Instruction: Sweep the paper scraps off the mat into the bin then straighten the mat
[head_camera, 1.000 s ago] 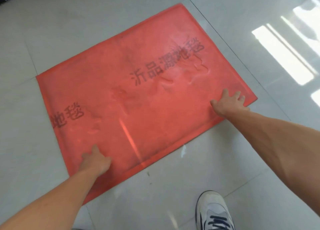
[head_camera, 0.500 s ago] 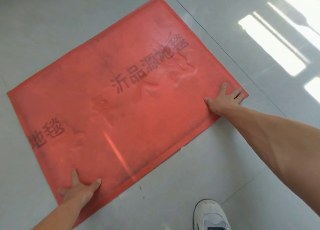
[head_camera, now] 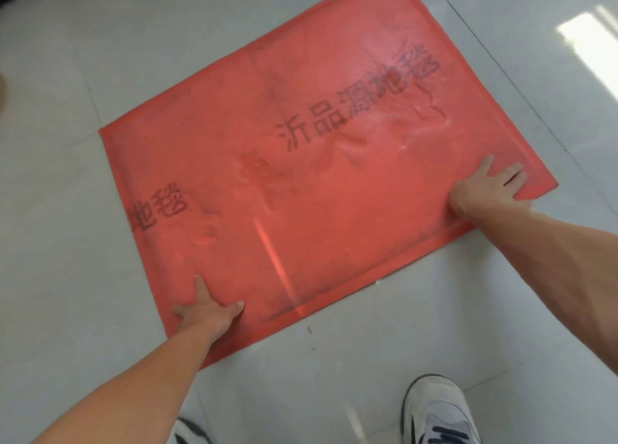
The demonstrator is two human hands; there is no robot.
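The red mat (head_camera: 334, 189) looks like thin, smooth plastic with a faint sheen, wrinkled toward two o'clock and creased near six, on glossy pale floor tiles (head_camera: 67, 276) that mirror light at two o'clock, while the shoe (head_camera: 438, 410) at five looks matt white.

left hand (head_camera: 205, 310) flat on red mat (head_camera: 334, 183) near corner | right hand (head_camera: 485, 189) flat at right corner

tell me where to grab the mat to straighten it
The mat is thin and lies flat, so probably only its border gives a grip. Pinch the near edge close to its two corners, coming from the near side, where the left hand and right hand press flat.
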